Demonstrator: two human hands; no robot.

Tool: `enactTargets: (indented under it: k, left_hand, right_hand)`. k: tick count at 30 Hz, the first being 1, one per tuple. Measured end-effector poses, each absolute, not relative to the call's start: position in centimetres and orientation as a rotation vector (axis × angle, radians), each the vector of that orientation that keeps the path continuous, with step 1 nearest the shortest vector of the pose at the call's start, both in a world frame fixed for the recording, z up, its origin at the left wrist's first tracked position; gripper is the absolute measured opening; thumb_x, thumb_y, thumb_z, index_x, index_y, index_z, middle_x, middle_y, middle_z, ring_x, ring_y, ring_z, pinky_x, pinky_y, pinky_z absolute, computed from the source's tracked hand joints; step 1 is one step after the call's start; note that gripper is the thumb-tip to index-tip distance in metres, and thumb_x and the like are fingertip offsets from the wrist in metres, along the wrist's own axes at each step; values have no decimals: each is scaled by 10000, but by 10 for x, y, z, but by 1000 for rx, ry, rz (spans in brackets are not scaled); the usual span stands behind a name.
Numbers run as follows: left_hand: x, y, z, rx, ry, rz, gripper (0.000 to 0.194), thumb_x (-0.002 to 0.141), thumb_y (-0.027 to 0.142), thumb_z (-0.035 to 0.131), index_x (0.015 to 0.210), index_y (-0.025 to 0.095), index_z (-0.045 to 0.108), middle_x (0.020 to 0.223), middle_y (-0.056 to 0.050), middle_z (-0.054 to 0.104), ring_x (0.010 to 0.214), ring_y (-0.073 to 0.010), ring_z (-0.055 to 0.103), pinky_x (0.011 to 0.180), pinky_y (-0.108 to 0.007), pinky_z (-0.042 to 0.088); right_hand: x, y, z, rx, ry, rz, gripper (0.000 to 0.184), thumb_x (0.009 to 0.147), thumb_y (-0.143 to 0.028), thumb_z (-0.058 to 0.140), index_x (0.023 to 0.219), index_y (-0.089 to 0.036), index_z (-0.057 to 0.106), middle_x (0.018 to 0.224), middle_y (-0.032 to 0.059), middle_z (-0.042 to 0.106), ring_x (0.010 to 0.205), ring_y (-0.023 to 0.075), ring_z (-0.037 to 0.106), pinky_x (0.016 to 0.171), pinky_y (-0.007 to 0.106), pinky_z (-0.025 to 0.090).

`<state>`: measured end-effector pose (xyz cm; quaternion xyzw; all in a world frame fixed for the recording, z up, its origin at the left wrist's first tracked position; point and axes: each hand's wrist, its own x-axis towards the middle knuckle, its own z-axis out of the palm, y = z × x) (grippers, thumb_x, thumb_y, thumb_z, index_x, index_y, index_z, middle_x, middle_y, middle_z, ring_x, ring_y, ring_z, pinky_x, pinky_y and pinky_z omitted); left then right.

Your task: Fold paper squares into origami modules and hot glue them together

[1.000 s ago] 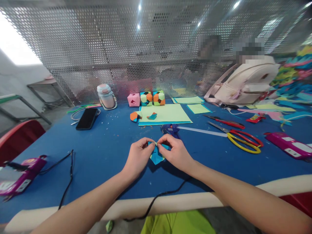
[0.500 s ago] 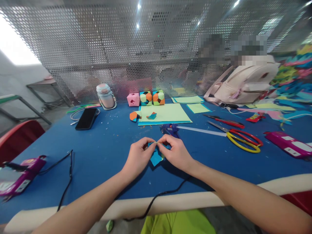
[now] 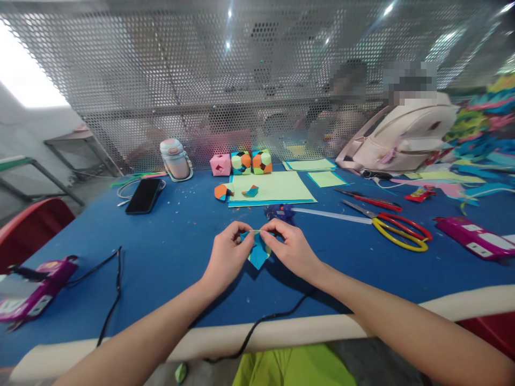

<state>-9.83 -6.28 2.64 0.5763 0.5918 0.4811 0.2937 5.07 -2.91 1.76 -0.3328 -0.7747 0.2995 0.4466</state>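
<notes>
A: In the head view, what do the two hands have?

B: A folded blue paper piece (image 3: 258,257), in front of the body, with its point toward the person. The left hand (image 3: 228,251) pinches its upper edge between thumb and fingers; the right hand (image 3: 290,247) pinches the same edge just beside it.

A: Why so close together?

B: Probably to control one small stretch of edge, pale green there, from both sides. Thin paper would likely bend under a one-sided grip.

A: Is it resting on the blue table (image 3: 181,257)?

B: I can't tell for certain; the shadow below suggests it is slightly raised, perhaps so the fingers fit around it.

A: And the tools?

B: The glue gun (image 3: 280,213) lies just beyond the right hand, the scissors (image 3: 396,230) farther right, presumably within reach yet out of the way.
</notes>
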Motion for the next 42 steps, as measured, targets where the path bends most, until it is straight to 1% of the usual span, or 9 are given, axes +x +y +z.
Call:
enactTargets:
  k: [3, 5, 10, 15, 20, 26, 31, 36, 42]
  left_hand:
    - [-98, -62, 25, 1583, 1529, 1233, 171, 763, 288, 550, 797, 150, 644, 703, 3, 616, 592, -107, 467, 549, -216, 366]
    - [-99, -63, 25, 1623, 1526, 1210, 187, 771, 284, 542, 775, 145, 666, 709, -14, 641, 641, -126, 507, 595, -228, 385]
    - [-101, -64, 26, 1570, 1591, 1307, 185, 763, 289, 551, 703, 143, 647, 641, -3, 611, 603, -121, 484, 581, -232, 378]
    - [-101, -62, 24, 1449, 1571, 1367, 167, 750, 298, 557, 718, 144, 614, 624, 11, 577, 568, -106, 458, 547, -219, 373]
    - [-99, -60, 25, 1382, 1493, 1297, 149, 741, 297, 561, 753, 150, 586, 649, 19, 564, 576, -103, 470, 545, -213, 372]
    - [-100, -59, 23, 1481, 1390, 1224, 209, 715, 206, 532, 887, 159, 641, 810, -8, 647, 741, -147, 553, 667, -235, 420]
    - [-104, -54, 18, 1394, 1481, 1293, 209, 677, 168, 501, 817, 157, 657, 752, -6, 639, 699, -145, 535, 648, -240, 404]
    - [-105, -53, 16, 1256, 1468, 1374, 166, 649, 166, 509, 756, 156, 635, 728, -13, 632, 696, -148, 544, 643, -238, 406]
    - [-103, -54, 20, 1234, 1423, 1343, 161, 659, 178, 535, 768, 150, 650, 717, -5, 620, 670, -137, 525, 621, -225, 402]
  right_hand:
    - [50, -28, 15, -795, -1946, 648, 130, 846, -185, 501, 742, -163, 576, 701, 7, 574, 651, 115, 527, 616, 226, 413]
    - [50, -27, 14, -763, -1964, 625, 136, 851, -188, 491, 746, -164, 574, 707, 12, 568, 662, 119, 529, 628, 229, 414]
    - [51, -27, 15, -810, -1982, 676, 119, 857, -256, 495, 851, -166, 573, 757, 16, 571, 682, 125, 521, 640, 239, 416]
    - [50, -25, 12, -858, -1992, 625, 213, 859, -243, 479, 657, -177, 476, 606, -24, 463, 556, 99, 432, 539, 226, 344]
    - [51, -23, 11, -837, -1999, 589, 224, 855, -219, 494, 637, -171, 497, 598, -18, 496, 554, 95, 445, 539, 222, 339]
    - [51, -20, 12, -880, -1965, 623, 216, 850, -243, 508, 648, -169, 519, 594, -19, 507, 556, 98, 451, 543, 221, 352]
    - [51, -22, 12, -866, -2042, 695, 226, 876, -309, 480, 724, -166, 565, 665, 4, 550, 612, 114, 485, 565, 229, 373]
    - [49, -26, 11, -837, -2082, 675, 181, 871, -302, 493, 778, -170, 574, 708, 20, 572, 632, 123, 506, 581, 237, 395]
    - [49, -26, 8, -791, -2069, 569, 218, 893, -266, 458, 709, -179, 536, 674, 13, 533, 620, 120, 495, 596, 243, 392]
